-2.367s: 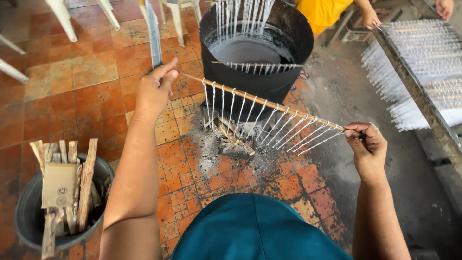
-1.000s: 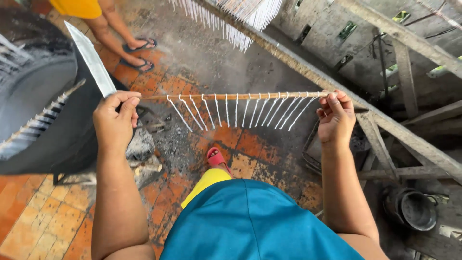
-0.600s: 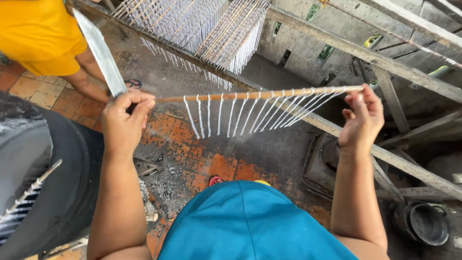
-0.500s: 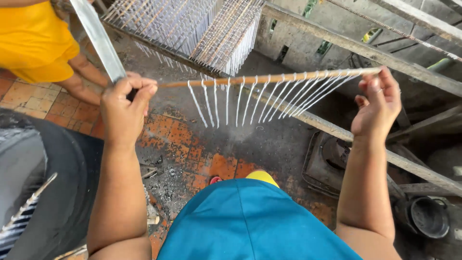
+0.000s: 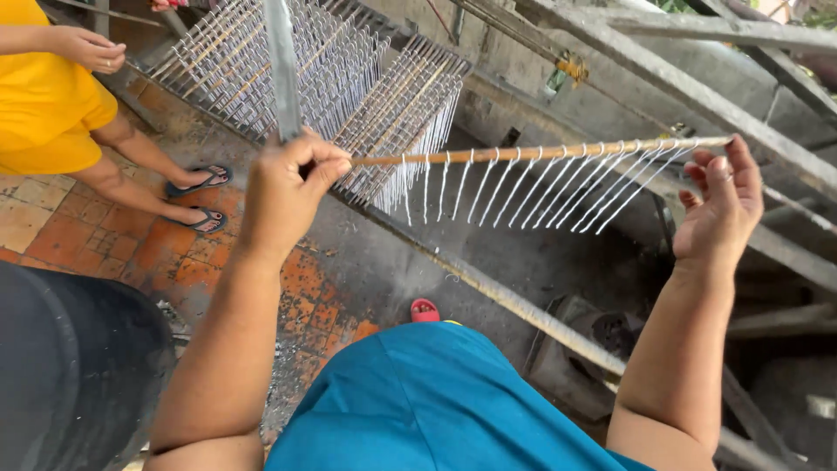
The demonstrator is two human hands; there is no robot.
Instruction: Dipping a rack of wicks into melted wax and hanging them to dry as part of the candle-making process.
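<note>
1. Head view, setting: orange floor tiles [image 5: 78,235] stained with grey ash fill the left side, giving way to bare grey ground towards the right, where weathered wooden beams [image 5: 697,96] cross at angles.
2. Up at the top, a drying rack [image 5: 349,70] carries many sticks hung with thin white candles, packed close in rows.
3. At far left stands a person in yellow clothing [image 5: 44,105], wearing flip-flops [image 5: 199,183] on the tiles. A dark drum [image 5: 70,366] sits at lower left.
4. The left hand [image 5: 288,187] is closed around two things at once: the handle end of a long knife [image 5: 281,65], its blade pointing up and away, and the left end of a wooden stick [image 5: 540,153].
5. The right hand [image 5: 719,209] is open, fingers spread; the stick's right end rests against its fingertips rather than being gripped.
6. The stick lies nearly level between the two hands, just in front of the rack. A row of thin white candles [image 5: 523,187] hangs from it by their wicks, slanting down and left.
7. The person's teal garment [image 5: 436,401] fills the bottom, with a red sandal [image 5: 425,310] just beyond it.
</note>
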